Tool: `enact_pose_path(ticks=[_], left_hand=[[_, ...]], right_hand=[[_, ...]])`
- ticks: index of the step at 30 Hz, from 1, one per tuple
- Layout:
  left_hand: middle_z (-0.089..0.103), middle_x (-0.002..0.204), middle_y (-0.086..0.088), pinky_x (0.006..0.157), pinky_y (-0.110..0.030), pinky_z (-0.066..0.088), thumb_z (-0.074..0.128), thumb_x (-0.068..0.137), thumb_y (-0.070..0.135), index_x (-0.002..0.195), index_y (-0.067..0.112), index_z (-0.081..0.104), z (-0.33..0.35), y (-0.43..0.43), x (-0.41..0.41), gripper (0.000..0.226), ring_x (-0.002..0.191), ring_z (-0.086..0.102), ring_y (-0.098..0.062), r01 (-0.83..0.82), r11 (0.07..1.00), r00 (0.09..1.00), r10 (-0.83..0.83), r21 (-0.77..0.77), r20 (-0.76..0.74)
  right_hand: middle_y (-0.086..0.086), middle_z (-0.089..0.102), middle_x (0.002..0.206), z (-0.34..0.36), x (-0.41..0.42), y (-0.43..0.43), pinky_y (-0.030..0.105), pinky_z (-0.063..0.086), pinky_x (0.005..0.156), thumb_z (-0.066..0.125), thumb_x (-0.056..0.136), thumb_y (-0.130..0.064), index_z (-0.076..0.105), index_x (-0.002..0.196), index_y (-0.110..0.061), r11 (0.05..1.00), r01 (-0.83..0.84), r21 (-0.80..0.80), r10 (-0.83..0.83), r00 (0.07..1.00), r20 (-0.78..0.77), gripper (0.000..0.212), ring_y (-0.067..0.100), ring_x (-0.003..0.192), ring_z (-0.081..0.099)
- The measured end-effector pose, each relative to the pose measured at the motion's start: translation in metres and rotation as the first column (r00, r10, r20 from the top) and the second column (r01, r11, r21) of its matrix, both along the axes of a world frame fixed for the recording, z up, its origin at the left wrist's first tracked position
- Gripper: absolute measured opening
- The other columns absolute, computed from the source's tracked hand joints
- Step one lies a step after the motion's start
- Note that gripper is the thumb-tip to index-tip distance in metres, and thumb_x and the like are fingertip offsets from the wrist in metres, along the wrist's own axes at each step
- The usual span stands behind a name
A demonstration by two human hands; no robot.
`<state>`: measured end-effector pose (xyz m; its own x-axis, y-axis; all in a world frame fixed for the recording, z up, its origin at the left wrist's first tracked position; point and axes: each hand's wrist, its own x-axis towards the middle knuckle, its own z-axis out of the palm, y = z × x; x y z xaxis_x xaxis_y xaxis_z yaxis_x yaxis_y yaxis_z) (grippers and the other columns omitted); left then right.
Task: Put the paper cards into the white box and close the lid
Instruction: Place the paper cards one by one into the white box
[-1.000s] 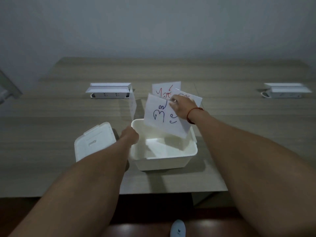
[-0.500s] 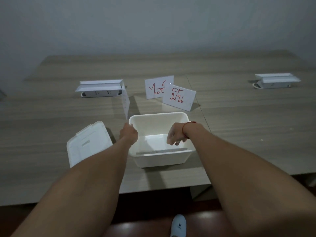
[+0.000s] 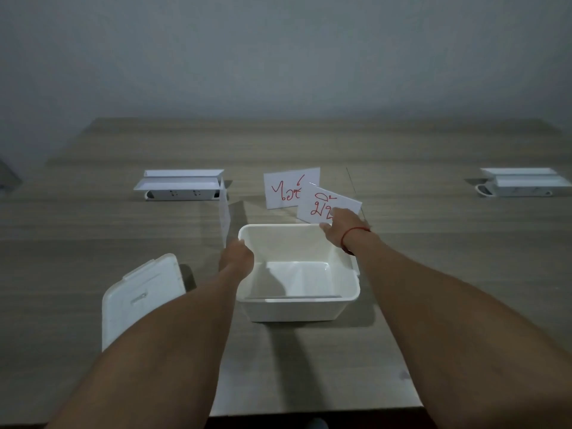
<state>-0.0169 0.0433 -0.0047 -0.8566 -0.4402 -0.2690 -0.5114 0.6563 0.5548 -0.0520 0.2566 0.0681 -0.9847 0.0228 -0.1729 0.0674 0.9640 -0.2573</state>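
Observation:
The open white box (image 3: 297, 309) stands near the table's front edge with white paper lying flat inside. My left hand (image 3: 236, 255) grips its left rim. My right hand (image 3: 342, 226) reaches past the box's far right corner and touches the nearer card with red writing (image 3: 320, 202); whether the fingers have closed on it cannot be told. Behind it stands another red-lettered card (image 3: 291, 187). A third card (image 3: 224, 215) stands edge-on, left of the box. The white lid (image 3: 140, 300) lies on the table to the left.
Two white power strip units sit on the wooden table (image 3: 93, 236), one at the back left (image 3: 181, 185) and one at the far right (image 3: 524, 182). A grey wall rises behind the table.
My right hand put the blue-lettered card down into the box, then came out and reached forward to the nearer red-lettered card. My left hand stayed on the box rim.

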Motion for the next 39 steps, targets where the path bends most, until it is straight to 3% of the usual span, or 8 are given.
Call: enact_pose_path(ticks=[5,12,16,21,26,32,35,39], left_hand=[[0.059,0.124,-0.022,0.091,-0.04,0.044,0.027,0.098,0.023,0.12,0.001,0.056,0.002,0.005,-0.041,0.042,0.114,0.056,-0.039,-0.05,0.999,0.998,0.051,0.013,-0.025],[0.061,0.124,-0.024,0.092,-0.041,0.045,0.026,0.096,0.05,0.119,-0.002,0.061,0.005,0.012,-0.073,0.067,0.113,0.058,-0.039,-0.272,0.962,0.962,0.272,-0.023,0.02],[0.061,0.124,-0.024,0.093,-0.043,0.045,0.023,0.095,0.055,0.118,-0.003,0.061,0.003,0.014,-0.075,0.073,0.114,0.059,-0.039,-0.281,0.957,0.957,0.285,-0.071,0.046],[0.06,0.127,-0.023,0.095,-0.044,0.044,0.023,0.094,0.056,0.122,-0.002,0.059,0.004,0.014,-0.074,0.073,0.117,0.057,-0.039,-0.261,0.962,0.961,0.266,-0.078,0.068],[0.056,0.131,-0.025,0.099,-0.045,0.042,0.024,0.096,0.049,0.126,-0.001,0.055,0.006,0.007,-0.062,0.065,0.121,0.053,-0.041,-0.151,0.987,0.984,0.155,-0.047,0.088],[0.057,0.126,-0.027,0.093,-0.041,0.044,0.027,0.099,0.029,0.125,-0.002,0.049,0.007,0.0,-0.038,0.046,0.115,0.055,-0.042,-0.043,0.998,0.998,0.042,0.039,0.039],[0.055,0.13,-0.026,0.094,-0.039,0.042,0.03,0.099,0.024,0.13,-0.002,0.046,0.009,0.002,-0.031,0.043,0.119,0.052,-0.042,-0.057,0.994,0.998,0.054,0.096,0.027],[0.053,0.133,-0.027,0.099,-0.039,0.041,0.029,0.1,0.02,0.129,-0.004,0.049,0.01,0.002,-0.022,0.043,0.124,0.05,-0.041,-0.068,0.99,0.998,0.066,0.12,0.019]], right_hand=[[0.01,0.053,0.132,-0.017,-0.057,-0.003,0.042,0.038,0.101,0.044,0.097,-0.028,0.052,0.125,-0.012,0.999,0.032,0.014,-0.031,0.998,-0.052,0.034,0.03,0.123,0.05],[0.008,0.055,0.13,-0.033,-0.114,0.003,0.041,0.035,0.104,0.055,0.088,-0.018,0.053,0.126,-0.015,0.99,0.126,0.068,-0.12,0.989,-0.085,0.039,0.028,0.125,0.046],[0.011,0.055,0.133,-0.045,-0.126,0.005,0.042,0.034,0.105,0.045,0.094,-0.013,0.052,0.131,-0.012,0.982,0.18,0.061,-0.177,0.983,-0.056,0.038,0.03,0.126,0.049],[0.015,0.057,0.134,-0.042,-0.125,0.002,0.039,0.044,0.097,0.043,0.096,-0.008,0.043,0.139,-0.001,0.984,0.177,-0.004,-0.177,0.984,-0.019,0.044,0.032,0.122,0.057],[0.015,0.064,0.118,-0.018,-0.109,0.006,0.038,0.043,0.09,0.041,0.095,-0.005,0.055,0.117,-0.012,0.999,0.012,0.037,-0.004,0.976,-0.22,0.028,0.032,0.111,0.059],[0.009,0.064,0.118,0.048,-0.093,0.004,0.039,0.033,0.095,0.041,0.097,-0.017,0.057,0.122,-0.025,0.993,-0.112,-0.039,0.077,0.859,-0.507,0.031,0.03,0.114,0.054],[0.006,0.065,0.119,0.065,-0.082,-0.004,0.04,0.031,0.096,0.036,0.098,-0.022,0.058,0.121,-0.027,0.978,-0.172,-0.113,0.102,0.881,-0.463,0.032,0.028,0.116,0.054],[0.003,0.065,0.124,0.056,-0.057,-0.01,0.038,0.034,0.101,0.039,0.098,-0.023,0.06,0.118,-0.026,0.962,-0.213,-0.172,0.168,0.955,-0.244,0.029,0.026,0.118,0.056]])
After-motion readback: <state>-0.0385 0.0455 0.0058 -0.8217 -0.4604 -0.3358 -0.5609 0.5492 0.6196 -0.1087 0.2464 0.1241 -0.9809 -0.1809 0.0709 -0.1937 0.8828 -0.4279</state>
